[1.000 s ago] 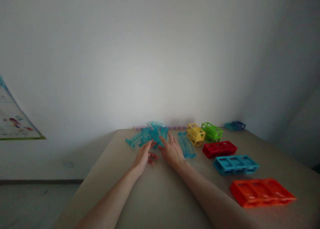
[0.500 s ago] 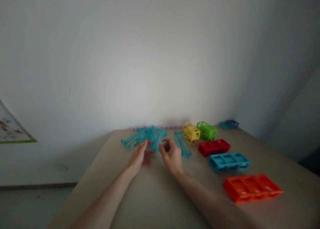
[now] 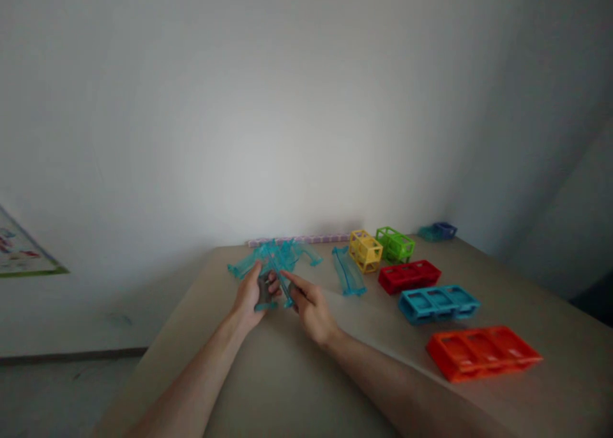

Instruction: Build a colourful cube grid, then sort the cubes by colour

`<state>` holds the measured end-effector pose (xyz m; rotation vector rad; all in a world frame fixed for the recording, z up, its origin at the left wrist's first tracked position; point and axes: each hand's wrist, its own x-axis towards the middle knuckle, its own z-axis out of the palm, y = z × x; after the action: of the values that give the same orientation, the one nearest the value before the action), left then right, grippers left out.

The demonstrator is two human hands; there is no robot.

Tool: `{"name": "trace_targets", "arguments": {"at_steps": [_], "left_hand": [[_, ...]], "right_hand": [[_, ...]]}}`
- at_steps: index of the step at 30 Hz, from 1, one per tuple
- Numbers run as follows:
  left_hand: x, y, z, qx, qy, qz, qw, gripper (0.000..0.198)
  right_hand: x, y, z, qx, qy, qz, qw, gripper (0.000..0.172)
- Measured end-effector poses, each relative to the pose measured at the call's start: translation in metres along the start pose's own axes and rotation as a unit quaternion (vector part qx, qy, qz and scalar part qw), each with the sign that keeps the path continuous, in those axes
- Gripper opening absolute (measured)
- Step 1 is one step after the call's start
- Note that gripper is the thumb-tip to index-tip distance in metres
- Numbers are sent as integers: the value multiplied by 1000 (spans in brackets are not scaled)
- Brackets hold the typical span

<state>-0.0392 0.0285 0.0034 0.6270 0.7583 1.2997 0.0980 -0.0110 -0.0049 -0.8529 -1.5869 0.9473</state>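
Observation:
My left hand point(image 3: 246, 297) is closed around a translucent teal plastic panel; its ribbed lower end point(image 3: 266, 306) shows below the fingers. My right hand point(image 3: 312, 309) pinches a teal strip point(image 3: 286, 290) tilted between the two hands. It looks like a similar panel seen edge-on, though I cannot tell whether it is a separate piece. Just beyond the hands lies a loose pile of such panels point(image 3: 282, 253). To the right of the pile, another slightly curved panel point(image 3: 348, 272) lies flat on its own.
On the table's right side stand open-frame plastic blocks: yellow point(image 3: 366, 251), green point(image 3: 394, 245), red point(image 3: 409, 276), blue point(image 3: 439, 304) and orange point(image 3: 483, 354). Small dark blue and teal pieces point(image 3: 438, 232) sit at the far right corner. A patterned purple strip point(image 3: 306, 239) runs along the wall.
Both hands have moved slightly left and closed on teal plastic taken from the pile. The right side of the pile is thinner now. The coloured blocks stay in place.

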Motion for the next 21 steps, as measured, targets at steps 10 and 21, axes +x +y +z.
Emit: {"name": "trace_targets", "arguments": {"at_steps": [10,21], "left_hand": [[-12,-15,13,12,66,100,993,41],[-17,-9,18,-1,50,122,991,60]], "right_hand": [[-3,8,5,-43,46,-29,998,42],[4,16,5,-12,86,-17,996,40]]}}
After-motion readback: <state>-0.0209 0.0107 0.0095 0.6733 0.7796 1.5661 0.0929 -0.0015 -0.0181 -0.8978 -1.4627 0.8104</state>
